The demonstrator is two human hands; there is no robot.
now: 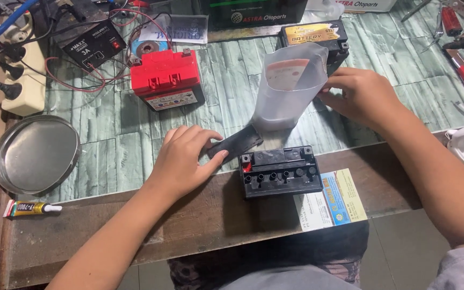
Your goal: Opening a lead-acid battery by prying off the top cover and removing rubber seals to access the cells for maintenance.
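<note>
Left hand (185,161) flat on black strip (236,144), right hand (362,96) clasping plastic container (288,88), on green plank-patterned bench (119,145)

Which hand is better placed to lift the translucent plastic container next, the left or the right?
Probably the right hand: its fingers already touch the translucent plastic container at its side. The left hand is busy, pressing on the black strip beside the black battery.

Right hand (362,96) fingertips behind translucent bag (290,86); bag contents perhaps reddish, blurred.
</note>
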